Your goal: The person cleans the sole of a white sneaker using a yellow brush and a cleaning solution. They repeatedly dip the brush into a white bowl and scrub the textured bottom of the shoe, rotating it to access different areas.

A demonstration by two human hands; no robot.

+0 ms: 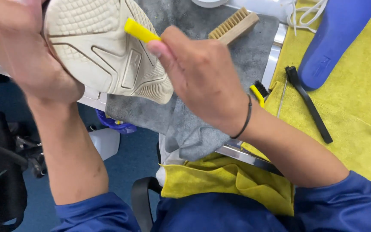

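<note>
Head view: left hand [20, 51] grips the shoe [108, 47] sole-up at 11 o'clock; right hand [202, 75] pinches a yellow brush [140, 31] against its sole, above a grey cloth [185, 124]; blue insole [331, 38] at 2 o'clock.

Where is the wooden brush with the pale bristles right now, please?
In the head view, the wooden brush lies at the top centre on the grey cloth, just above the right hand and left of the blue insole.
</note>
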